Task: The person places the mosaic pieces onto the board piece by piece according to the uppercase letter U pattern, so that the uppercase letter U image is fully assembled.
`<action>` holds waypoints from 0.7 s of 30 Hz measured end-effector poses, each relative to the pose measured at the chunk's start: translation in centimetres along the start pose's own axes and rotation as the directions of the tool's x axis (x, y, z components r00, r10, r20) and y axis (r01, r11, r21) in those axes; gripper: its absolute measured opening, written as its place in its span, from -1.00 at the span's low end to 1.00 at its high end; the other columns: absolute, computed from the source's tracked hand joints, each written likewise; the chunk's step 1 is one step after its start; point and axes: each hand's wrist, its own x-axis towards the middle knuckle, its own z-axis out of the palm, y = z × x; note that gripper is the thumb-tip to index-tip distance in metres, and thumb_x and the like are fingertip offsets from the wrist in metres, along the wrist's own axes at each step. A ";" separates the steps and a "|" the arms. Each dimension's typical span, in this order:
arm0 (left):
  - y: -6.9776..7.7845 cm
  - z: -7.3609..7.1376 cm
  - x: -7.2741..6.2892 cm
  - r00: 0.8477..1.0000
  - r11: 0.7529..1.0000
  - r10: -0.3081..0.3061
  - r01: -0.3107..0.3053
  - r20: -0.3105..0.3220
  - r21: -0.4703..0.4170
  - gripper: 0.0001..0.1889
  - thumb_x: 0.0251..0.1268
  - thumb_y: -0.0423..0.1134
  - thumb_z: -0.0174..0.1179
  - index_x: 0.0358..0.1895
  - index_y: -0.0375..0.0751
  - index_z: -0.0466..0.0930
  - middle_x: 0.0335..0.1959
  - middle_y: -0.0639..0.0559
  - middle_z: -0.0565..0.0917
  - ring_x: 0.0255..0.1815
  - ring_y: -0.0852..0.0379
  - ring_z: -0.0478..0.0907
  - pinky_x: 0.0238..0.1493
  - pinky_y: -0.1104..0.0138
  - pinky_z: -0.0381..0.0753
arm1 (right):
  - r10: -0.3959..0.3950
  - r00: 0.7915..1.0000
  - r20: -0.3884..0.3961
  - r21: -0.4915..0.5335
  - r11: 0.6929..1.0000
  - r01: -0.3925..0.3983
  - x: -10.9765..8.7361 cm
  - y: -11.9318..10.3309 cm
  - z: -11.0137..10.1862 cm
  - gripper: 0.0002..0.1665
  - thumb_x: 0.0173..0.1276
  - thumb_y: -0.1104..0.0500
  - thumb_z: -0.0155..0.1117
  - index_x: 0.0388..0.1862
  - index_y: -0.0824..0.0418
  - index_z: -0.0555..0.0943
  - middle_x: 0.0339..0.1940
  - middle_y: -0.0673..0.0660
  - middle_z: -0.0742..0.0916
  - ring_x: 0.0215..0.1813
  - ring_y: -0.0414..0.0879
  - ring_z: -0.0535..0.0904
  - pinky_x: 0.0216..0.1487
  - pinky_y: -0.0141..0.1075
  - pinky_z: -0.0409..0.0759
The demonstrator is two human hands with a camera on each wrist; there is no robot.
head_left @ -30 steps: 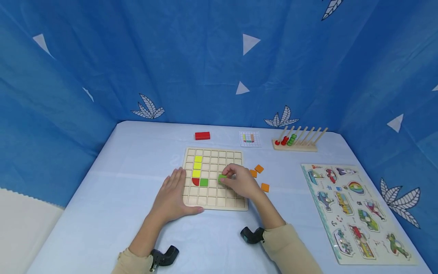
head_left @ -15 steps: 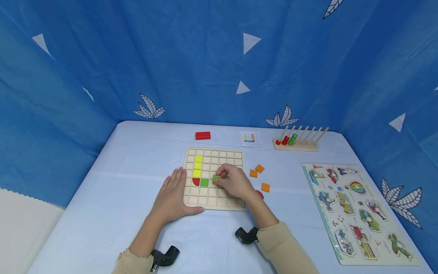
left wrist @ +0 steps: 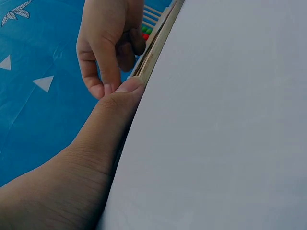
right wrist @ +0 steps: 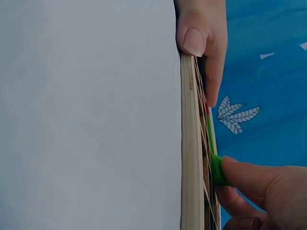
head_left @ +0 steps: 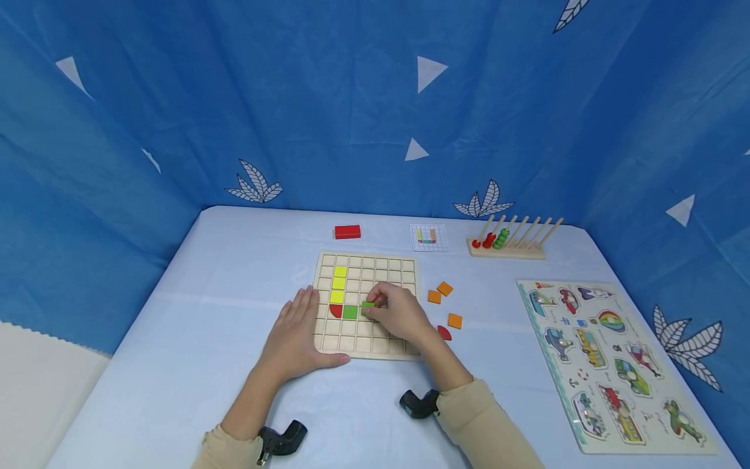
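Note:
A wooden grid board (head_left: 354, 343) lies on the white table. In its cells are a column of yellow square tiles (head_left: 338, 284), a red quarter-round tile (head_left: 336, 311) below them, and a green square tile (head_left: 349, 312) to the right of the red one. My right hand (head_left: 402, 314) pinches a second green tile (right wrist: 219, 170) between thumb and fingers, tilted, just right of the first. My left hand (head_left: 295, 340) rests against the board's left edge with fingers straight; its thumb (left wrist: 125, 91) lies along the near edge.
Right of the board lie orange square tiles (head_left: 454, 321) and a red quarter-round piece (head_left: 444, 333). Behind it are a red block (head_left: 347, 232), a pattern card (head_left: 429, 238) and a peg rack with beads (head_left: 506, 253). A picture puzzle (head_left: 609, 371) lies far right.
My right hand has moved left across the board with the green tile, stopping close to the placed green one. The loose red piece has come into view. My left hand has stayed still.

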 end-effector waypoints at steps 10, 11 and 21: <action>-0.1 0.1 0.1 1.000 1.000 0.006 -0.006 -0.004 0.000 0.51 -0.37 0.73 0.16 0.59 -0.28 -0.11 0.65 -0.14 -0.05 0.67 -0.11 -0.15 0.60 -0.10 -0.06 | -0.014 1.000 0.006 -0.033 0.999 0.014 0.2 -0.1 0.4 -0.83 0.22 0.09 0.49 -0.31 -0.06 0.62 -0.37 -0.10 0.65 -0.28 -0.15 0.52 -0.24 -0.29 0.49; -0.1 0.1 0.1 1.000 1.000 0.006 -0.006 -0.006 -0.001 0.51 -0.37 0.73 0.17 0.59 -0.28 -0.11 0.65 -0.14 -0.05 0.67 -0.11 -0.15 0.60 -0.10 -0.06 | -0.016 1.000 0.008 -0.035 0.999 0.016 0.2 -0.1 0.5 -0.83 0.22 0.10 0.49 -0.31 -0.06 0.62 -0.36 -0.10 0.65 -0.27 -0.15 0.52 -0.23 -0.29 0.50; 0.1 -0.2 -0.1 1.000 1.000 -0.001 0.001 0.015 -0.006 0.50 -0.35 0.69 0.21 0.59 -0.29 -0.12 0.65 -0.14 -0.08 0.67 -0.11 -0.17 0.61 -0.09 -0.08 | -0.034 0.999 0.024 -0.066 0.997 0.036 -0.1 -0.3 0.4 -0.89 0.22 0.09 0.49 -0.29 -0.04 0.71 -0.29 -0.12 0.64 -0.17 -0.17 0.53 -0.06 -0.25 0.54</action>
